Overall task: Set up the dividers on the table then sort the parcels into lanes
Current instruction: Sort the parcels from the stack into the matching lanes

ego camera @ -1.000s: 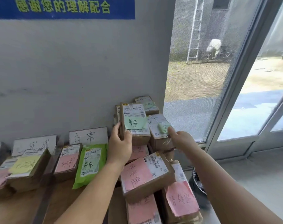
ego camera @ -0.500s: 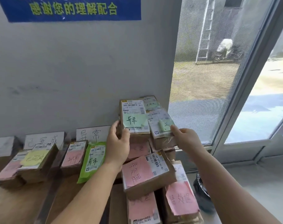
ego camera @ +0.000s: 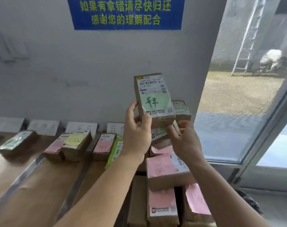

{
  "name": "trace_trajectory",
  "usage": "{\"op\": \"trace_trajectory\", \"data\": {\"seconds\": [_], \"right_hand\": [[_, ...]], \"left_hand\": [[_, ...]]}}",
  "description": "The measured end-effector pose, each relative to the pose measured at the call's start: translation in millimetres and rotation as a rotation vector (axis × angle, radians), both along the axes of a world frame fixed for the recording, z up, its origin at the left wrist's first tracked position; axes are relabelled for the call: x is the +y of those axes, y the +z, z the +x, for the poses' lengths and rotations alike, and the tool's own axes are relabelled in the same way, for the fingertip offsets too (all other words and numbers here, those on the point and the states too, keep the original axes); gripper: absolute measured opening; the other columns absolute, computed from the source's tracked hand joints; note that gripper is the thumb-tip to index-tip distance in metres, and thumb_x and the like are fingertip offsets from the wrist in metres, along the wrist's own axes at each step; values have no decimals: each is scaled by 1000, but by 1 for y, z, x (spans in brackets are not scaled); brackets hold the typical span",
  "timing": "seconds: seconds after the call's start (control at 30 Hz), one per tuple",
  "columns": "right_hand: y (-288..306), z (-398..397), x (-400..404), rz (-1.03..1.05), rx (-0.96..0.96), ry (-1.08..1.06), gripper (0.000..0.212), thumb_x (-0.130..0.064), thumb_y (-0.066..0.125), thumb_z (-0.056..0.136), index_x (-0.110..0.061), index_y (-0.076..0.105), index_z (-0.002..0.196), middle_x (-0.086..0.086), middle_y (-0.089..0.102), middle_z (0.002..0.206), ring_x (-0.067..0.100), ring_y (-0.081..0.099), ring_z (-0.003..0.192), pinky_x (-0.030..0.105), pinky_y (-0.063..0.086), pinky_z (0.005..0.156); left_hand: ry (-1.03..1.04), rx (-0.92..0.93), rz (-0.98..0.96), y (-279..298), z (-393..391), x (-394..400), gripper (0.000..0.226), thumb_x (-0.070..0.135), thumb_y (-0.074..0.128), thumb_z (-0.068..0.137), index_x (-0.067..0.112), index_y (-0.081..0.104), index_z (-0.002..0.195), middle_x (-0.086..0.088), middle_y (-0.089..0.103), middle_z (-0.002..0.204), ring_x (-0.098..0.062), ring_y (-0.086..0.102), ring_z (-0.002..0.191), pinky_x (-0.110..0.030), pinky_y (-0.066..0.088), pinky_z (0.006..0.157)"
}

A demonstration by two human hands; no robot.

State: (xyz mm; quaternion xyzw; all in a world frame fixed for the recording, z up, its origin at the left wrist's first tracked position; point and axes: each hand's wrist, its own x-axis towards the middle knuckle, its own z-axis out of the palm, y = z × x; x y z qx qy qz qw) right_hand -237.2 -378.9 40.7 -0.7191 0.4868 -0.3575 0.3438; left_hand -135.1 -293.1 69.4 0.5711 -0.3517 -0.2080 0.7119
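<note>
My left hand (ego camera: pixel 137 136) grips a brown cardboard parcel (ego camera: pixel 153 99) with a white shipping label and a green handwritten note, lifted upright in front of the wall above the pile. My right hand (ego camera: pixel 184 141) pinches the corner of a second green-note parcel (ego camera: pixel 159 134) on the pile, mostly hidden behind the raised one. Clear divider strips (ego camera: pixel 16 182) (ego camera: pixel 75 176) run across the wooden table (ego camera: pixel 38 194). White lane cards (ego camera: pixel 81 127) lean on the wall. Sorted parcels (ego camera: pixel 75 145) (ego camera: pixel 104 145) and a green bag (ego camera: pixel 115 153) lie in the lanes.
A pile of pink-note parcels (ego camera: pixel 165 169) (ego camera: pixel 160 203) stands at the table's right end, with another green-note box (ego camera: pixel 180 110) at its back. A blue sign (ego camera: pixel 126 12) hangs on the wall. The glass door (ego camera: pixel 237 112) is close on the right.
My left hand has lifted its green-note parcel up off the pile. My right hand has stayed low at the second parcel. The view has tilted up and shifted left.
</note>
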Motion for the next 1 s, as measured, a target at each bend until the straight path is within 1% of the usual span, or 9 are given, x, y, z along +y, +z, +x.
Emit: {"op": "trace_trajectory", "data": {"seconds": [0.1, 0.2, 0.33, 0.47, 0.57, 0.77, 0.83, 0.9, 1.0], "right_hand": [[0, 14, 15, 34, -5, 59, 47, -44, 56, 91, -12, 45, 123, 5, 61, 107, 26, 57, 105, 34, 42, 84], [-2, 31, 32, 47, -39, 92, 44, -48, 55, 90, -14, 44, 115, 8, 64, 103, 28, 60, 99, 44, 49, 85], [-2, 60, 61, 80, -63, 153, 40, -50, 54, 89, -21, 43, 114, 5, 64, 104, 23, 62, 95, 42, 52, 81], [-1, 92, 100, 85, -58, 184, 42, -45, 54, 93, -16, 47, 122, 2, 62, 111, 18, 60, 96, 28, 45, 68], [-4, 118, 133, 96, -69, 181, 42, -45, 54, 93, -14, 47, 121, 4, 62, 113, 20, 60, 98, 29, 45, 74], [-16, 146, 186, 128, -94, 133, 41, -41, 54, 94, -14, 46, 124, 3, 63, 111, 15, 59, 88, 28, 48, 69], [-21, 146, 195, 144, -103, 102, 39, -40, 53, 95, -14, 46, 125, 2, 63, 109, 9, 59, 80, 24, 49, 63], [-24, 142, 199, 157, -111, 67, 39, -38, 52, 96, -14, 45, 125, 2, 61, 108, 5, 58, 77, 17, 44, 55], [-30, 132, 197, 149, -95, -1, 41, -40, 53, 95, -14, 46, 125, 5, 62, 113, 17, 59, 94, 27, 47, 70]], "left_hand": [[82, -6, 16, -5, 16, 25, 39, 29, 51, 98, 39, 37, 134, 2, 63, 124, -11, 64, 105, -34, 57, 84], [152, -14, 47, -9, 37, 54, 40, 30, 52, 97, 40, 38, 133, 0, 61, 127, -13, 64, 107, -33, 58, 81], [224, -14, 58, -11, 67, 94, 44, 28, 53, 97, 38, 37, 137, 5, 61, 124, -7, 61, 107, -15, 51, 74], [259, 21, 64, -14, 101, 136, 45, 25, 53, 96, 38, 39, 137, 6, 64, 121, -8, 63, 106, -25, 53, 85], [264, 48, 70, -13, 125, 172, 45, 20, 52, 98, 36, 39, 137, 9, 65, 116, -3, 64, 100, -17, 52, 77], [205, 127, 128, -21, 164, 220, 46, 21, 51, 98, 36, 38, 138, 9, 64, 118, -7, 59, 108, -34, 48, 97], [174, 138, 143, -24, 168, 225, 38, 20, 52, 98, 40, 40, 128, 9, 65, 115, -7, 60, 105, -30, 51, 91], [129, 157, 146, -28, 167, 224, 43, 20, 53, 98, 44, 37, 129, 10, 65, 113, -6, 61, 101, -25, 51, 83], [81, 187, 163, -36, 163, 215, 46, 19, 52, 98, 44, 36, 133, 16, 64, 105, -6, 60, 99, -25, 49, 80]]}}
